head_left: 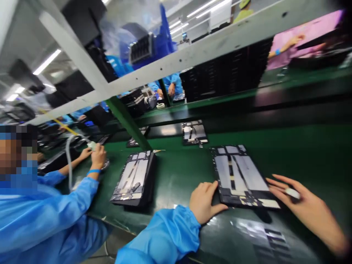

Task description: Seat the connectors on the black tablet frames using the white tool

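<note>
An opened tablet (pixel 244 176) with its battery cells and flex cables showing lies on the green bench before me. My left hand (pixel 205 201) grips its near left corner, fingers along the side and thumb along the front edge. At the right edge, my right hand (pixel 299 201) has its fingertips touching or very close to the tablet. A small white, dark-ended object (pixel 293 193) is held among that hand's fingers; its kind is unclear. To the left sits a stack of similar opened tablets (pixel 134 176).
Another opened tablet (pixel 194 132) lies farther back by the dark conveyor strip (pixel 233 119). A green post (pixel 128 123) rises behind the stack to a white rail (pixel 170 66). On the left, a co-worker in a blue smock (pixel 55 212) holds a white-tipped tool. Dark strips (pixel 275 238) lie near the front.
</note>
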